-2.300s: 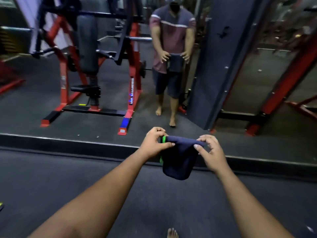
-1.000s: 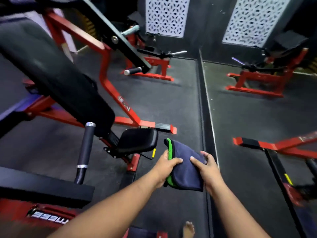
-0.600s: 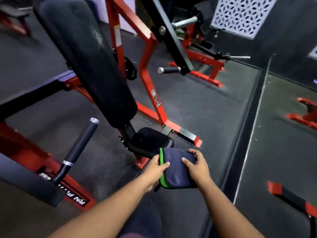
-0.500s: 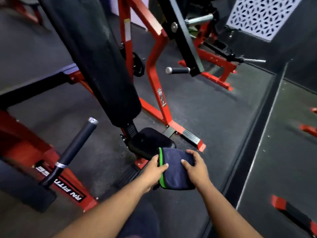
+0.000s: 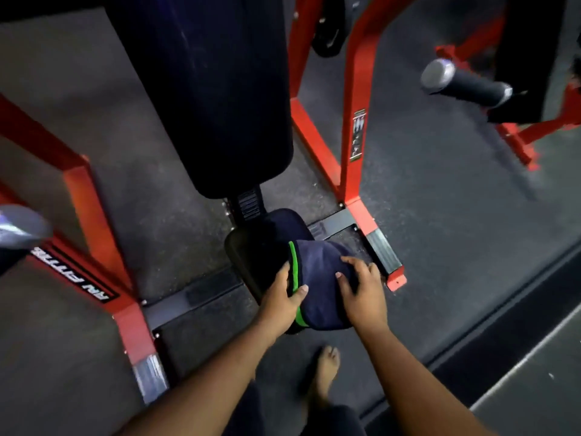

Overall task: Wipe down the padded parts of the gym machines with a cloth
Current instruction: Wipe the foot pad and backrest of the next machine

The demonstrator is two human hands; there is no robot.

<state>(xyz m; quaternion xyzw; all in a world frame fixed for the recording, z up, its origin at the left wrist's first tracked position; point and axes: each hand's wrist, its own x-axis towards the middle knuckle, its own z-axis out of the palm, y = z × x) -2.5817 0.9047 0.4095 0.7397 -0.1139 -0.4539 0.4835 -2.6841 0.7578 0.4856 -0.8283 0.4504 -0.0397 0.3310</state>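
Observation:
A folded navy cloth (image 5: 317, 278) with a green edge lies over the black padded seat (image 5: 254, 256) of a red-framed machine. My left hand (image 5: 281, 297) holds the cloth's green edge, thumb on top. My right hand (image 5: 361, 291) rests on the cloth's right side with fingers spread over it. The long black padded backrest (image 5: 207, 89) rises directly above the seat, tilted toward me.
Red frame legs (image 5: 353, 127) flank the seat on both sides. A black grip handle (image 5: 462, 84) juts out at upper right, another handle end (image 5: 19, 225) at the left edge. My bare foot (image 5: 325, 372) stands on the dark rubber floor below the seat.
I have moved closer and now look straight down on the seat. The cloth, held in the air before, now lies on the seat pad under both hands.

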